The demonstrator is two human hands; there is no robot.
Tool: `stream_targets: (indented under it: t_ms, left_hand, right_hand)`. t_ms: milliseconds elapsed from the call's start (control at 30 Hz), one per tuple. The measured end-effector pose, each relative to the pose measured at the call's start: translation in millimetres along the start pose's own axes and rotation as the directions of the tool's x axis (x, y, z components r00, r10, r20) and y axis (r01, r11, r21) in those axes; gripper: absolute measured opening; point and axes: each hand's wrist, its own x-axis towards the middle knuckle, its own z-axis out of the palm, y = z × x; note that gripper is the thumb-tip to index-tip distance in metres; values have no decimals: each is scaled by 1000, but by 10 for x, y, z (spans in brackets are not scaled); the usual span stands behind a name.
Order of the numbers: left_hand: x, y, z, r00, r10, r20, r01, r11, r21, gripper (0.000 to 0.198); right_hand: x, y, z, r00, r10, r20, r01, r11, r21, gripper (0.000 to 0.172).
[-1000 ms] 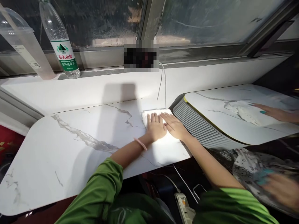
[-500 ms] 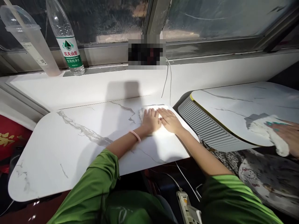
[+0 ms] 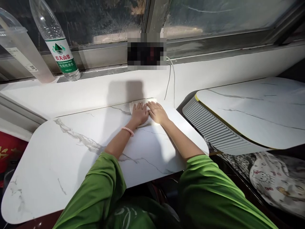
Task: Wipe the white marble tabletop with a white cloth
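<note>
My left hand (image 3: 140, 114) lies flat, fingers stretched out, on a white cloth (image 3: 141, 100) at the far edge of the marble-patterned white table (image 3: 81, 171). Beside it and touching it, my right hand (image 3: 158, 113) also presses flat on the cloth with its fingers extended. Both palms hide much of the cloth, whose far edge shows beyond the fingertips. A pink bead bracelet (image 3: 128, 131) circles my left wrist.
On the window ledge stand a plastic water bottle (image 3: 62, 57) and a lidded plastic cup (image 3: 26, 55). A blurred-out dark object (image 3: 146, 52) and a white cable (image 3: 174, 79) are behind my hands. A second marble-patterned table (image 3: 252, 111) stands at right.
Both my hands and the cloth have slid left and away from me, to the table's far edge. The other person's hand and cloth have left the right-hand table.
</note>
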Motion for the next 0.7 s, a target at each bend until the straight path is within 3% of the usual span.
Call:
stream_targets:
  t_ms: [100,300,400,533,600,700]
  left_hand:
    - [-424,85,-14,999,41,-4,-41,999,5,55]
    - [-1608,343,51,990,123,-68,-120,992,39,55]
    - [-2033,398,47,991,122,-62,-118,991,65,57]
    - [-2214,344,-76,990,140,18,-141,989,48,60]
    - [-2159,303,-148,988,129,86,-131,991,7,60]
    - [-1935,243,-197,990,45,137,-39,998,-45,58]
  right_hand:
    - [-399,-209,-49,1000,-21,-16,21,1000,-4,57]
    - [-1468,-813,-152,994,-73,-81,75,997,18,56]
    - [-1786,-1012,-246,993,-96,-74,103,991,88,56]
    - [-1837,-987,-346,990,-139,-12,137,955,263,53]
    - [-1774,-937,-331,989,-149,-5,144,943,299,51]
    - [-1598,-937,-221,991,-126,-44,133,967,216,51]
